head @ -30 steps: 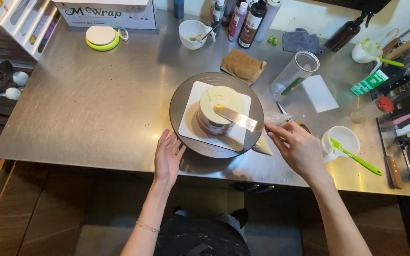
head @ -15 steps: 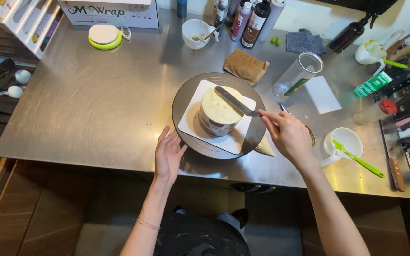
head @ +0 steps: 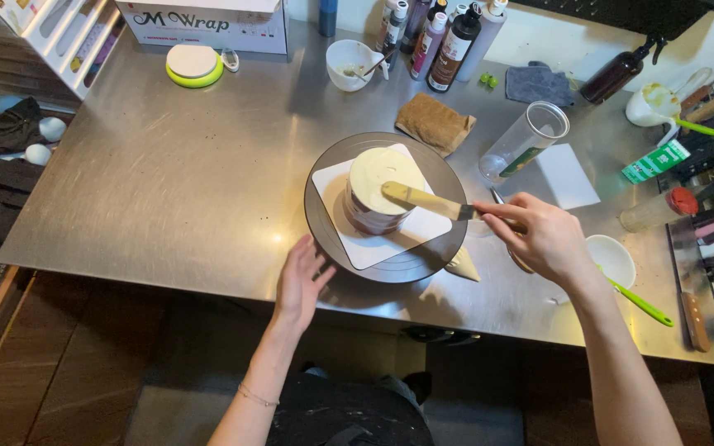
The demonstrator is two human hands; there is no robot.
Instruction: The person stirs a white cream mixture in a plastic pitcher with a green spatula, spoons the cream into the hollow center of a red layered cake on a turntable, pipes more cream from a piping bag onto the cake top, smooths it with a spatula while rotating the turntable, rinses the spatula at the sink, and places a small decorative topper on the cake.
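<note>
At the near edge of the steel table [head: 167, 206], the left hand [head: 301, 281] is lying flat with fingers spread, touching the rim of the dark turntable [head: 332, 239], likely so it can spin it. Just right, the right hand [head: 543, 239] is pinching the handle of a palette knife [head: 423, 201], laying its blade flat on top of the small round cake [head: 382, 190] to smooth the pale icing. The cake is sitting on a white board [head: 382, 244] in the middle of the turntable. Farther back, a brown cloth [head: 434, 124], bottles [head: 448, 41] and a white bowl [head: 349, 62] are waiting within reach.

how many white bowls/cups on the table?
3. One small white bowl at the back by the bottles, one white cup at the far right back, one white bowl just right of the right hand. Clutter at right may hide more.
</note>
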